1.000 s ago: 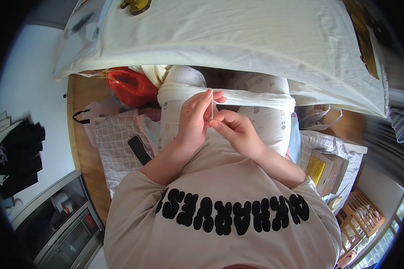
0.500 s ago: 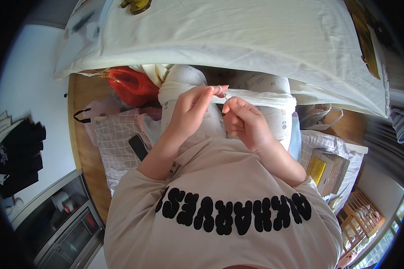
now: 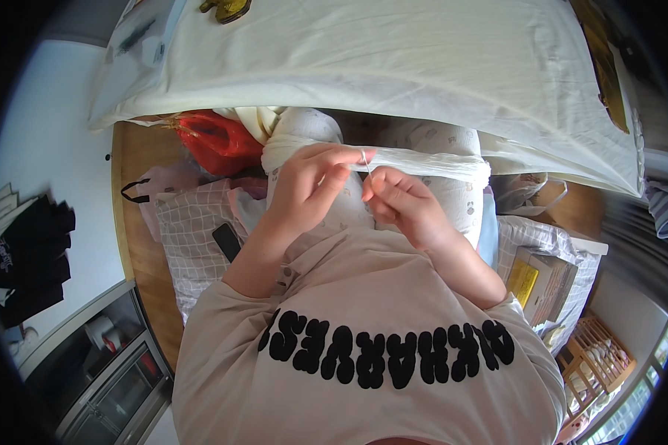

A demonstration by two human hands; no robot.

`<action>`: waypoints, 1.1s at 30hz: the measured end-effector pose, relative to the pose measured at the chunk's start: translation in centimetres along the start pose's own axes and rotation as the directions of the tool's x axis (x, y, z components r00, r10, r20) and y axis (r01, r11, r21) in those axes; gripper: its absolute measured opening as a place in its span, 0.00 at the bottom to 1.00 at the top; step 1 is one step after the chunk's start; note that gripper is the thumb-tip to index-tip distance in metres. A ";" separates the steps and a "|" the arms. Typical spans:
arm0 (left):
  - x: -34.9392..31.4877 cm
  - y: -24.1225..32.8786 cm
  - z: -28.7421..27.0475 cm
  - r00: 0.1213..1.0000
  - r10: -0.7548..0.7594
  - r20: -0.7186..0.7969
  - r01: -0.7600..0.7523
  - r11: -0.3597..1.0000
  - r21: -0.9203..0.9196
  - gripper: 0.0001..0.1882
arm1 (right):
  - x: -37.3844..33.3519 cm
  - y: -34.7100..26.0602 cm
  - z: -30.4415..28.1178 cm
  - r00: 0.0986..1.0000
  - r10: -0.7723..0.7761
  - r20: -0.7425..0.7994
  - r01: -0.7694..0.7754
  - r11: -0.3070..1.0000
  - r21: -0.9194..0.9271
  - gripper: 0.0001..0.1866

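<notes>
1. The left hand (image 3: 308,189) is loosely open, forefinger stretched toward three o'clock, with a thin white thread (image 3: 367,163) round it near the tip and the thumb apart.
2. The right hand (image 3: 404,204), at four o'clock from that fingertip, pinches the thread between thumb and forefinger, its other fingers curled.
3. The loop could slide off the fingertip if that finger dips; a hard tug by the pinch might snap so fine a strand.
4. At two o'clock from the hands, a flat, crinkled white skein (image 3: 416,161) spans both knees; closing the legs would probably slacken and tangle it.
5. Beneath it are soft, small-print trousers (image 3: 453,204).
6. Farther out: a creased cream cloth (image 3: 386,59) at twelve, a shiny, crumpled red bag (image 3: 219,144) near ten, a smooth dark phone (image 3: 226,242) at eight.
</notes>
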State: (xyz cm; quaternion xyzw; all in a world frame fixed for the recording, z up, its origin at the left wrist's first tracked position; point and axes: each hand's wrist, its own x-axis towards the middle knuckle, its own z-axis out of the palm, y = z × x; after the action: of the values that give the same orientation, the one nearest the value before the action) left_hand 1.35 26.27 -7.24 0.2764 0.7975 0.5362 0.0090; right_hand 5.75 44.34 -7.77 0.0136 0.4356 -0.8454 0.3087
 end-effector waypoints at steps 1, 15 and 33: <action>-0.1 0.6 0.7 0.981 -0.082 -0.175 0.040 0.972 -0.232 0.29 | 0.1 0.1 -0.1 1.000 0.000 0.001 0.000 1.000 0.000 0.14; -0.1 0.6 -0.6 0.995 0.092 0.041 -0.095 0.993 0.068 0.27 | -0.2 -0.1 0.6 0.998 -0.013 0.059 0.021 0.990 -0.139 0.12; -0.9 0.2 -0.3 0.994 0.005 -0.112 -0.008 1.000 -0.024 0.25 | -0.9 0.2 2.1 0.990 -0.122 -0.073 0.050 0.782 -0.621 0.09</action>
State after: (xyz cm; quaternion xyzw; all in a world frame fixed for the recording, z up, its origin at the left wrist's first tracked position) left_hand 2.10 25.69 -7.26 0.2485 0.7892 0.5606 -0.0340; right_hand 7.12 43.16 -6.31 -0.0619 0.7041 -0.6679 0.2331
